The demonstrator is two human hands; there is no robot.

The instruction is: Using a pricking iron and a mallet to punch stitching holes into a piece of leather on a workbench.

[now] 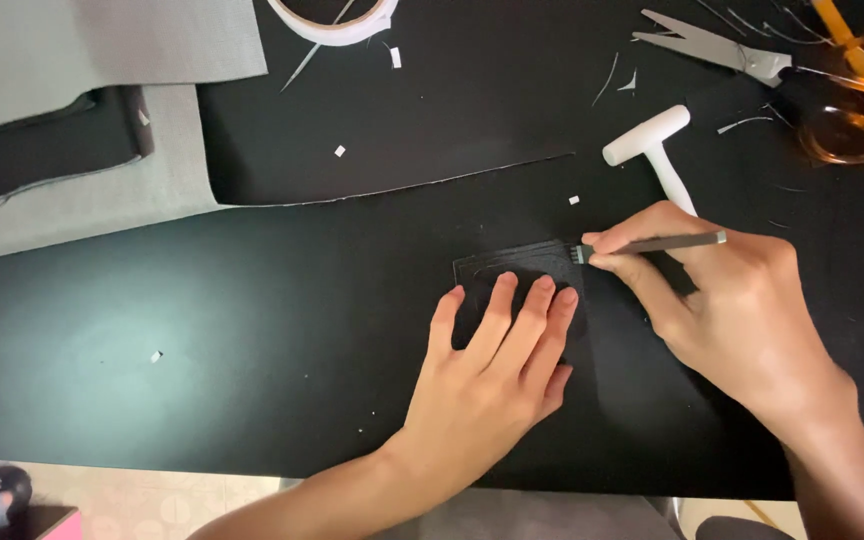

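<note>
A small black leather piece (512, 268) lies on the black mat (252, 320) in the middle of the table. My left hand (492, 370) lies flat on it, fingers spread, pressing it down. My right hand (722, 310) holds a grey metal pronged chisel (652, 243) almost level, its toothed tip resting at the piece's upper right corner. A white mallet (652, 150) lies just behind my right hand, untouched.
Scissors with amber handles (782, 75) lie at the back right. A roll of white tape (337, 20) sits at the back edge. Grey fabric sheets (72, 120) cover the left rear. A large black sheet (402, 110) lies behind, and small white scraps are scattered about.
</note>
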